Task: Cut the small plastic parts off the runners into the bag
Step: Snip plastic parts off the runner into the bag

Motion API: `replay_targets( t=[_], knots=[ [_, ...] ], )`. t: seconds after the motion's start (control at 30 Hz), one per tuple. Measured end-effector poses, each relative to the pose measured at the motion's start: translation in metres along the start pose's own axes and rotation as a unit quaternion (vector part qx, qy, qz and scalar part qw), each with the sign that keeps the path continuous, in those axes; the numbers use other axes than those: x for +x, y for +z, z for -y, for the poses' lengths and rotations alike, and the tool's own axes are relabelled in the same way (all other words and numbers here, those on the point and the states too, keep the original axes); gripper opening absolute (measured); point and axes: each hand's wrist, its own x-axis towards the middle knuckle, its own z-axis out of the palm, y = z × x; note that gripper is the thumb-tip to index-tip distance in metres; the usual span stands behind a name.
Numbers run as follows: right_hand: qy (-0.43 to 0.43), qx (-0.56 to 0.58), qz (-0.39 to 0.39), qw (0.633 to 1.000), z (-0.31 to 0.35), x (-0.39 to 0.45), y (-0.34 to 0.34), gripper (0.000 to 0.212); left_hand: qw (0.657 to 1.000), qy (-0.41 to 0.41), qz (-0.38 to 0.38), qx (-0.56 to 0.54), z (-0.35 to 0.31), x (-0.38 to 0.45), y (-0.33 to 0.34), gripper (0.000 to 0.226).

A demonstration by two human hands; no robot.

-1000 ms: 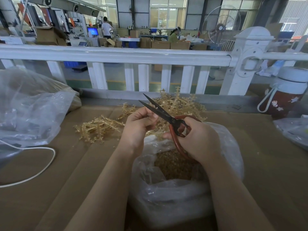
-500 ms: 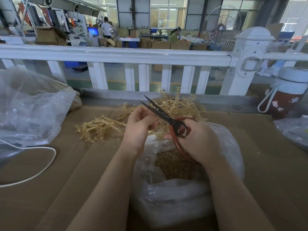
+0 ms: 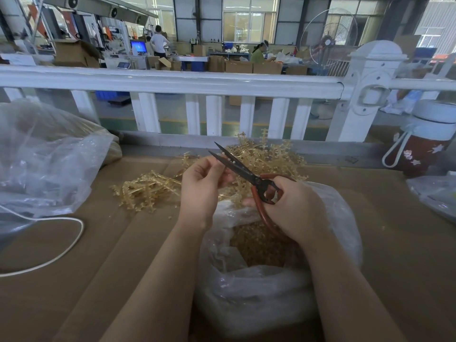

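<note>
Red-handled scissors point(image 3: 249, 174) with dark blades, amber runners point(image 3: 145, 191), clear bag point(image 3: 259, 292), brown cardboard point(image 3: 103, 262).

Two hands point(image 3: 202, 186), one pair of scissors point(image 3: 246, 172), three plastic bags point(image 3: 259, 292), two runner piles point(image 3: 145, 191), one flask point(image 3: 419, 141)

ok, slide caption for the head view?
Right hand works red-handled scissors at a runner pinched in the left hand, above the bag.
</note>
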Motion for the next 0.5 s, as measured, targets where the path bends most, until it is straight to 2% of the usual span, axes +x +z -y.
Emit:
replay_targets(
  t=[0.2, 0.5],
  knots=[
    [-0.008, -0.009, -0.009, 1.000, 0.0000, -0.0014, -0.0001, 0.052, 0.999, -0.018, 0.000, -0.036, -0.0020, -0.0003, 0.0015, 0.028],
    [0.001, -0.008, -0.002, 1.000, 0.0023, -0.0008, -0.0011, 0.061, 1.000, -0.007, -0.020, -0.010, 0.0011, 0.0012, 0.0007, 0.019]
  ],
)
